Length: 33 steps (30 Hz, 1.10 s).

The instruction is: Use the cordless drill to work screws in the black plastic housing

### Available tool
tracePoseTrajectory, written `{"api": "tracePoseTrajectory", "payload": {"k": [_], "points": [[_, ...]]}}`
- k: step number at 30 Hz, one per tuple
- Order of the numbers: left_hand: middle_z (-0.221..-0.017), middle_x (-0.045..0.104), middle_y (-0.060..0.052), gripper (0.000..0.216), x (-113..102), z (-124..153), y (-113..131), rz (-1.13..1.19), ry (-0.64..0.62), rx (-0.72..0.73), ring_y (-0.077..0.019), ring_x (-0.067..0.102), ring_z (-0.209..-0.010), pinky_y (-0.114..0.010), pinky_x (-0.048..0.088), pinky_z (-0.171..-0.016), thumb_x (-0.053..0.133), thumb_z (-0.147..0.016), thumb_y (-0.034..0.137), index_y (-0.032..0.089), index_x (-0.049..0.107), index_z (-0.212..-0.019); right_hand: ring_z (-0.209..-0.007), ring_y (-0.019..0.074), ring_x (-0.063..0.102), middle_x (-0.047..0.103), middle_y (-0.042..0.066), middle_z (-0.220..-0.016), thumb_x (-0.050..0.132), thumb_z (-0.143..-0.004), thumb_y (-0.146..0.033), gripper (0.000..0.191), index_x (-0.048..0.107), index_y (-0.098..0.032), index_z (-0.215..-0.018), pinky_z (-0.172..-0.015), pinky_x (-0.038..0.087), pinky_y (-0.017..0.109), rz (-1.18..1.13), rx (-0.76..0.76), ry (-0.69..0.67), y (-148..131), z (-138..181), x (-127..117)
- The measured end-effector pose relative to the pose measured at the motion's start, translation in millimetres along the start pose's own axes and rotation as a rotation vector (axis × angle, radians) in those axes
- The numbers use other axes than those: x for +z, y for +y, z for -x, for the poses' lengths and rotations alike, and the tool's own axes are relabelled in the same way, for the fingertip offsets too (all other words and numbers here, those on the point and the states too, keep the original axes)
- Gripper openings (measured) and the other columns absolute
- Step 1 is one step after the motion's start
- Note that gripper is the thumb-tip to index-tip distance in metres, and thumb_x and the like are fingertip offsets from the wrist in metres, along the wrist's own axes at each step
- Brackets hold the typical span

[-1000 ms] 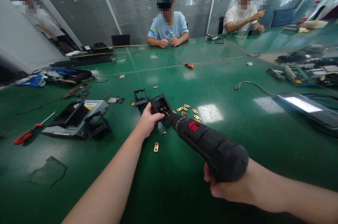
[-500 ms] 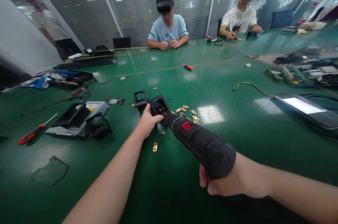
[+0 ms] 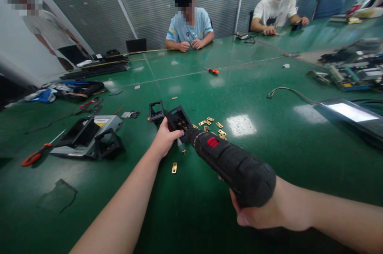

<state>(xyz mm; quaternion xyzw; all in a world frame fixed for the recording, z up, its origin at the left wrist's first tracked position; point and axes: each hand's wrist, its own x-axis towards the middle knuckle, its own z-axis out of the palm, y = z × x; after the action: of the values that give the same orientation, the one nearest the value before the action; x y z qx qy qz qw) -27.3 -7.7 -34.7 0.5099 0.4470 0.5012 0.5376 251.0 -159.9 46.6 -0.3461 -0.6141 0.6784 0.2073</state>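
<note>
My left hand (image 3: 163,139) grips a small black plastic housing (image 3: 177,118) tilted up off the green table (image 3: 269,146). My right hand (image 3: 263,210) is closed round the handle of a black electric screwdriver (image 3: 231,163) with a red switch; its tip points into the housing. Several small brass plates (image 3: 213,123) lie just right of the housing, and one brass plate (image 3: 174,167) lies near my left wrist. A second black frame (image 3: 156,110) stands just left of the housing.
A grey metal unit with black brackets (image 3: 86,136) and a red-handled screwdriver (image 3: 37,153) lie to the left. An orange screwdriver (image 3: 213,71) lies further back. A cabled flat panel (image 3: 350,112) and circuit boards (image 3: 347,74) are at right. Other people sit across the table.
The view shifted slightly. My right hand and the electric screwdriver stay at the housing, with small wobbles. The person at the back right lowered an arm to the table.
</note>
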Motion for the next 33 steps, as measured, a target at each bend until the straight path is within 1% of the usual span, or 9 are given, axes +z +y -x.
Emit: {"api": "tracePoseTrajectory", "payload": {"k": [5,11,15,19,22,25,29,33], "points": [[-0.114,0.073,-0.007,0.065,7,1,3,-0.049,0.057,0.028,-0.0299,0.070,-0.111,-0.048,0.051,-0.104,0.079,-0.056,0.012,0.019,0.062,-0.118,-0.059,0.0113,0.050,0.059,-0.005,-0.066,0.078,-0.064,-0.014,0.025,0.053,-0.019,-0.070,-0.054,0.040,0.022,-0.025,0.023,-0.026,2,0,-1],[-0.111,0.074,-0.007,0.059,12,5,9,-0.121,0.091,0.028,-0.0286,0.071,-0.104,-0.046,0.052,-0.101,0.076,-0.058,0.014,0.018,0.063,-0.116,-0.060,0.0124,0.052,0.061,-0.003,-0.067,0.078,-0.064,-0.015,0.025,0.054,-0.019,-0.068,-0.054,0.040,0.024,-0.039,0.041,-0.012,1,1,-1],[-0.112,0.074,-0.006,0.057,12,6,10,-0.147,0.106,0.026,-0.0276,0.071,-0.103,-0.045,0.053,-0.101,0.074,-0.061,0.016,0.017,0.062,-0.116,-0.060,0.0128,0.054,0.062,-0.005,-0.067,0.078,-0.062,-0.013,0.027,0.056,-0.019,-0.075,-0.053,0.041,0.023,-0.062,0.036,0.003,-1,0,0],[-0.110,0.074,-0.007,0.055,12,6,11,-0.159,0.116,0.016,-0.0286,0.070,-0.105,-0.045,0.053,-0.101,0.074,-0.062,0.017,0.017,0.062,-0.116,-0.056,0.0114,0.053,0.061,-0.009,-0.065,0.079,-0.058,-0.006,0.038,0.058,-0.020,-0.087,-0.051,0.038,0.022,-0.075,0.024,0.032,1,-3,2],[-0.112,0.074,-0.007,0.055,13,7,12,-0.166,0.124,0.010,-0.0290,0.070,-0.107,-0.045,0.052,-0.101,0.074,-0.063,0.017,0.018,0.063,-0.117,-0.055,0.0100,0.051,0.060,-0.010,-0.064,0.081,-0.057,-0.004,0.039,0.059,-0.020,-0.086,-0.051,0.038,0.021,-0.101,0.010,0.042,4,-4,4],[-0.113,0.074,-0.007,0.055,12,7,13,-0.177,0.126,0.007,-0.0295,0.070,-0.110,-0.045,0.052,-0.101,0.074,-0.064,0.018,0.018,0.062,-0.118,-0.055,0.0099,0.050,0.061,-0.009,-0.063,0.082,-0.057,-0.007,0.037,0.057,-0.019,-0.082,-0.048,0.036,0.020,-0.144,0.039,0.036,6,-4,4],[-0.113,0.075,-0.007,0.054,11,6,11,-0.187,0.125,0.005,-0.0295,0.070,-0.109,-0.045,0.052,-0.101,0.074,-0.065,0.018,0.018,0.063,-0.117,-0.054,0.0098,0.050,0.061,-0.009,-0.063,0.081,-0.057,-0.008,0.038,0.058,-0.020,-0.085,-0.047,0.036,0.019,-0.191,0.056,0.025,8,-3,4],[-0.112,0.075,-0.007,0.053,9,5,9,-0.199,0.123,0.011,-0.0289,0.070,-0.107,-0.046,0.052,-0.102,0.075,-0.065,0.020,0.018,0.064,-0.117,-0.053,0.0099,0.050,0.061,-0.009,-0.063,0.080,-0.057,-0.008,0.038,0.059,-0.019,-0.086,-0.047,0.036,0.020,-0.165,0.053,0.029,9,-4,3]]}}
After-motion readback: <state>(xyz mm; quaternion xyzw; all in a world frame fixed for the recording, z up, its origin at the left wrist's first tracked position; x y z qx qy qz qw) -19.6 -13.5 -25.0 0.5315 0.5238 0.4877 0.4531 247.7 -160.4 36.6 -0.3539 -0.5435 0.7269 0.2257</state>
